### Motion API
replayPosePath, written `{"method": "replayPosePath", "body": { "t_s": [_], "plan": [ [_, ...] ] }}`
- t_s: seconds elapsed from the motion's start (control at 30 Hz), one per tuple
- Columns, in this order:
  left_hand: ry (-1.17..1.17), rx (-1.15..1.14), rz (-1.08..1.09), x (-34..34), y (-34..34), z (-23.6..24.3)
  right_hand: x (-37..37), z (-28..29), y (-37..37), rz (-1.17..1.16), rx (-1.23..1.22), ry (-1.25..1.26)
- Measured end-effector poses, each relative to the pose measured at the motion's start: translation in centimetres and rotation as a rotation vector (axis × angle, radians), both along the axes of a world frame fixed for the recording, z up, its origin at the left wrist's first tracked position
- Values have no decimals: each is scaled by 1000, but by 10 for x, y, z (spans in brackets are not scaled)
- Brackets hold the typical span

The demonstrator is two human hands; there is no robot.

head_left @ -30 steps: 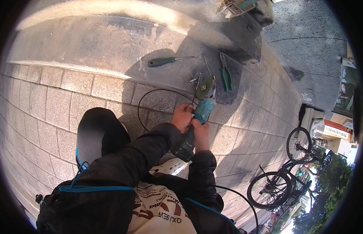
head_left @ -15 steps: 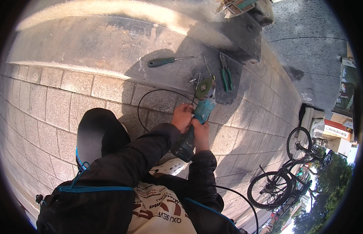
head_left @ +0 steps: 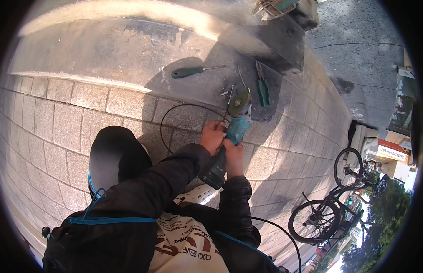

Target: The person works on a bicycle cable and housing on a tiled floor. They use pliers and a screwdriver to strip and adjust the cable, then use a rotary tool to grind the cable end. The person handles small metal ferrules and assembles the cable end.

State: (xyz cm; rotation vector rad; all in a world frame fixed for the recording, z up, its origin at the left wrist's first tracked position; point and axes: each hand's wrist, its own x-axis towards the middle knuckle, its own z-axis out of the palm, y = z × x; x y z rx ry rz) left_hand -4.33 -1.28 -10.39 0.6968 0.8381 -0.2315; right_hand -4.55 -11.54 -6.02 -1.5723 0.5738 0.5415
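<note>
A teal angle grinder (head_left: 239, 129) with a dark rear body lies across my grasp, its green disc (head_left: 238, 104) facing the grey ledge. My right hand (head_left: 233, 154) is wrapped round the grinder's body. Beside it, my left hand (head_left: 213, 136) is closed in a pinch on a thin black cable (head_left: 186, 105), whose dark end points up toward the disc. The cable loops out to the left over the paving. What lies inside my left fingers is partly hidden. Close past the disc are small metal screws (head_left: 227, 91) and a thin rod (head_left: 241, 75).
A green-handled screwdriver (head_left: 188, 73) and green-handled pliers (head_left: 263, 86) lie on the grey ledge (head_left: 143, 54). At the far end stands a dark block (head_left: 284, 43). A bicycle (head_left: 314, 221) is parked to the right on the paving. My knee (head_left: 118, 154) is at the left.
The grinder's head and disc have shifted very slightly. Both hands keep the same hold, and the tools on the ledge have not moved.
</note>
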Motion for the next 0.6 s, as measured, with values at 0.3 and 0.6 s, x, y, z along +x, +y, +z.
{"method": "replayPosePath", "body": {
  "t_s": [0.3,0.6],
  "plan": [
    [-5,-9,6,0,-1,-1,0,-4,-3,5,-6,1],
    [-27,7,23,0,-3,-7,1,-5,-4,27,-9,15]
  ]
}}
